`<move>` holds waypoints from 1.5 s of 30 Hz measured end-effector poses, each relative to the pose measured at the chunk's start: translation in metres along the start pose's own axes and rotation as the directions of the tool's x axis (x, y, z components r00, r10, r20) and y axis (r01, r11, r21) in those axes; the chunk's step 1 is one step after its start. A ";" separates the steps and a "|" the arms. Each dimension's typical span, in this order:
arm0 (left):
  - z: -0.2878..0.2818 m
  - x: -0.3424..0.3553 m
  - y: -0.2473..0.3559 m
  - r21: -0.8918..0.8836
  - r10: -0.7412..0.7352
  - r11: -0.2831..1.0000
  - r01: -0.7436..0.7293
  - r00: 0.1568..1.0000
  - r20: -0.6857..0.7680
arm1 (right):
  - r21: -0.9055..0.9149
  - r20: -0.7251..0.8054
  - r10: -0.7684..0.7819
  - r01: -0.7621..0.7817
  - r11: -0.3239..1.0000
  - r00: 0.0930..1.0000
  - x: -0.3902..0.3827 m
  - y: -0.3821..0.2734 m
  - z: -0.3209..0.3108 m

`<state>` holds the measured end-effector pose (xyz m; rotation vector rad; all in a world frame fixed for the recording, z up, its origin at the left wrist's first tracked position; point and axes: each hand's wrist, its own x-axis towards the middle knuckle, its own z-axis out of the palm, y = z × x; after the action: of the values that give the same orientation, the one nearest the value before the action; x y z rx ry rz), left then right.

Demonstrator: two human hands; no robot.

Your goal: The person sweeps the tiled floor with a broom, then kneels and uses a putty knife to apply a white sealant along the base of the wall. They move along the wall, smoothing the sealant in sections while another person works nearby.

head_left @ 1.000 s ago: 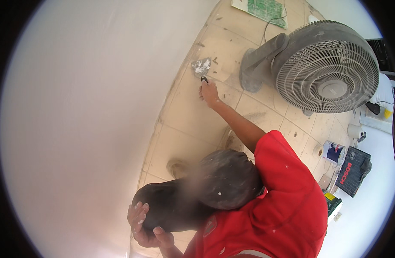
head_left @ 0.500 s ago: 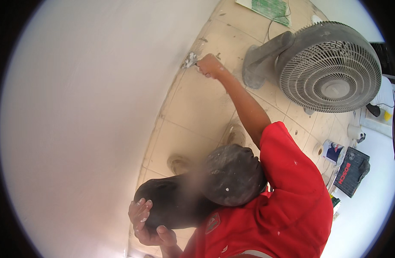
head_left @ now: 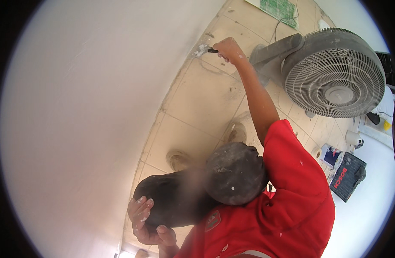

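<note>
My right hand (head_left: 230, 50) is closed round the dark handle of a putty knife (head_left: 202, 50), held out at arm's length low by the tiled floor. Its blade is smeared with white paste and lies beside the bottom edge of the white wall (head_left: 90, 116); whether it touches the wall I cannot tell. My left hand (head_left: 146, 221) rests against my knee (head_left: 161, 198) in dark trousers, thumb and fingers apart and no tool in it. White specks dot its fingertips.
I am squatting on beige tiles (head_left: 193, 99), the wall close on my left. A dusty grey fan (head_left: 335, 77) stands to the right of my right arm. Beyond it are a paint bucket (head_left: 331, 155), a dark tool case (head_left: 348, 177) and a white roll-shaped object (head_left: 353, 138). A green-and-white sheet (head_left: 280, 10) and a cable lie far ahead.
My right hand has moved slightly away from the wall and farther ahead with the putty knife, showing more of its handle. The view has shifted a little. My left hand stays on the knee.
</note>
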<state>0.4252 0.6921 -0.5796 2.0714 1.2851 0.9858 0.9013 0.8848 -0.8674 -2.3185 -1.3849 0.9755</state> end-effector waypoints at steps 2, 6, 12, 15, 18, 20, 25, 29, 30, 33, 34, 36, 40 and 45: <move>-0.001 0.001 0.000 0.011 -0.006 1.000 0.005 1.000 0.009 | 0.109 -0.026 0.057 -0.053 0.993 0.998 0.006 0.003 -0.004; 0.002 0.000 0.003 -0.001 -0.019 1.000 0.019 1.000 -0.020 | 0.525 -0.027 0.262 -0.209 0.825 0.965 0.006 -0.020 -0.006; 0.003 0.005 0.004 0.000 -0.007 1.000 0.007 1.000 0.015 | 0.322 -0.095 0.241 -0.199 0.926 0.966 0.021 -0.027 -0.010; 0.002 0.006 0.001 0.006 -0.003 1.000 0.003 1.000 0.019 | 0.122 -0.148 0.152 -0.135 0.983 0.977 0.018 -0.046 0.000; 0.005 0.006 0.002 0.007 0.005 1.000 -0.005 1.000 0.017 | 0.163 -0.082 0.211 -0.196 0.967 0.974 0.012 -0.056 -0.017; 0.007 0.006 0.001 -0.017 0.016 1.000 -0.016 1.000 -0.001 | 0.099 -0.179 0.179 -0.163 0.982 0.967 0.018 -0.049 -0.006; 0.008 0.011 0.003 -0.021 0.028 0.999 -0.027 0.999 0.029 | 0.064 -0.363 0.107 -0.090 0.994 0.926 0.037 -0.030 -0.010; 0.004 0.008 0.002 -0.011 0.032 0.999 -0.032 0.999 0.005 | 0.079 -0.313 0.106 -0.086 0.993 0.944 0.059 -0.025 -0.019; 0.003 0.009 0.003 -0.001 0.017 1.000 -0.017 1.000 0.015 | 0.053 -0.392 0.078 -0.062 0.997 0.917 0.065 -0.021 -0.022; 0.000 0.007 0.004 0.019 -0.034 0.999 0.033 0.999 0.030 | 0.044 -0.452 0.046 -0.030 0.999 0.891 0.063 -0.019 -0.021; 0.001 0.006 0.003 0.012 -0.042 0.999 0.042 0.999 0.020 | 0.088 -0.371 0.067 -0.037 0.995 0.926 0.062 -0.019 -0.025; 0.005 0.010 0.003 -0.001 -0.027 1.000 0.027 0.999 0.018 | 0.059 -0.383 0.043 -0.022 0.998 0.923 0.069 -0.006 -0.034; 0.005 0.014 0.004 0.015 -0.028 1.000 0.027 0.998 0.049 | 0.039 -0.365 0.036 -0.023 0.999 0.930 0.059 -0.007 -0.026; 0.014 0.025 0.004 0.011 -0.031 0.999 0.031 0.997 0.070 | -0.016 -0.410 -0.024 0.019 1.000 0.912 0.060 -0.005 -0.031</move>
<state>0.4453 0.7126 -0.5775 2.0686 1.2850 0.8872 0.9380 0.9417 -0.8661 -2.3335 -1.2366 0.4322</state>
